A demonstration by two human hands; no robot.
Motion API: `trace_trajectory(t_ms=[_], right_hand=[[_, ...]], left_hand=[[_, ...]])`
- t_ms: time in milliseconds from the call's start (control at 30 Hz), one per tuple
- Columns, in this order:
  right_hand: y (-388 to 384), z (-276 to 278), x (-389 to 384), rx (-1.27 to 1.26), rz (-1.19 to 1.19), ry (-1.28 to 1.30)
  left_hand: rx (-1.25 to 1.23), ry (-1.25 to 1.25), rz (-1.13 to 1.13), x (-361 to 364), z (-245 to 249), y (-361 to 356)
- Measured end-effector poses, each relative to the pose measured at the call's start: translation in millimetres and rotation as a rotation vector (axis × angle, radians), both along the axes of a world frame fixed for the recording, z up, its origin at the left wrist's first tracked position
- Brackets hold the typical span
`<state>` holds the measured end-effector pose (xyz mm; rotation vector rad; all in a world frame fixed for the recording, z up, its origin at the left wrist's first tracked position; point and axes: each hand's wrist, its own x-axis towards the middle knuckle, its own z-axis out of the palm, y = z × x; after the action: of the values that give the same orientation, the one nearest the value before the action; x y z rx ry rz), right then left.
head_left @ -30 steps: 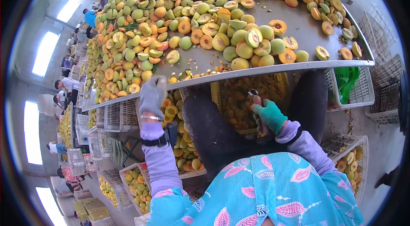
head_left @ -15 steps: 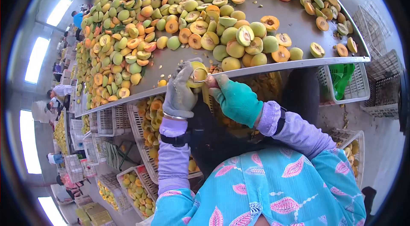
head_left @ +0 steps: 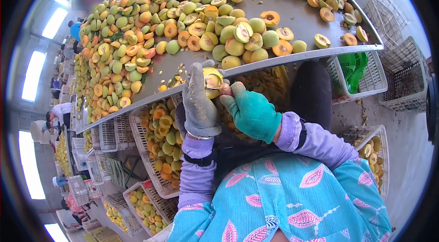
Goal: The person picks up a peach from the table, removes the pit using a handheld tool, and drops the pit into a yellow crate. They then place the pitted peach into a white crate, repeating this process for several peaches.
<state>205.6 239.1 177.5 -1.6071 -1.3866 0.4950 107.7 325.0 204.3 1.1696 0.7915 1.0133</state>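
My left hand point(head_left: 200, 105), in a dirty grey glove, holds a yellow peach half point(head_left: 212, 76) with its cut side facing my right hand. In a green knitted glove, my right hand point(head_left: 254, 112) is closed on the short reddish handle point(head_left: 225, 89) of a pitting tool. The tool's curved metal loop lies at the cut face of the peach half. Both hands are just off the near edge of a metal table point(head_left: 315, 52), where halved peaches point(head_left: 234, 46) are piled.
Below the table edge stands a crate of peach pieces point(head_left: 165, 150). A white crate with green plastic point(head_left: 354, 75) is at right, beside stacked grey crates point(head_left: 404, 77). Another fruit crate point(head_left: 377, 164) sits by my right elbow. Several people work along the left side.
My left hand has turned, its fingers now straighter and pointing up beside the peach half. The tool's loop sits against the fruit's cut face. The whole view has shifted slightly.
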Motion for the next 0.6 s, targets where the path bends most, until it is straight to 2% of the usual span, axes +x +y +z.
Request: trace_trajectory(t_ms=[67, 133, 167, 233, 267, 333, 467, 533, 567, 600], right_hand=[[-1, 2, 0, -0.001, 0.011, 0.026], [2, -1, -4, 0.001, 0.007, 0.068], [3, -4, -6, 0.006, 0.005, 0.107], [7, -15, -12, 0.021, 0.014, 0.169], [7, -18, -15, 0.039, 0.03, 0.23], [3, -13, -18, -0.04, 0.016, 0.261], [4, -18, 2, -0.036, 0.078, 0.2], [2, -23, 11, -0.075, 0.131, 0.139], [1, -29, 11, -0.086, 0.162, 0.175], [0, -34, 9, -0.098, 0.195, 0.213]], left_hand=[[0.0, -0.035, -0.008, -2, -8, 4], [0.733, 0.421, 0.066, -3, -12, 7], [0.733, 0.42, 0.06, -2, -13, 6], [-0.085, -0.107, 0.027, 4, -5, 1], [-0.085, -0.108, 0.025, 6, -1, -1], [-0.003, 0.098, 0.081, 9, 4, -7], [0.112, -0.069, 0.083, 2, -21, 3], [0.499, 0.241, -0.197, -8, -22, 15], [0.387, 0.312, -0.231, -15, -23, 11], [0.383, 0.316, -0.228, -12, -19, 7]])
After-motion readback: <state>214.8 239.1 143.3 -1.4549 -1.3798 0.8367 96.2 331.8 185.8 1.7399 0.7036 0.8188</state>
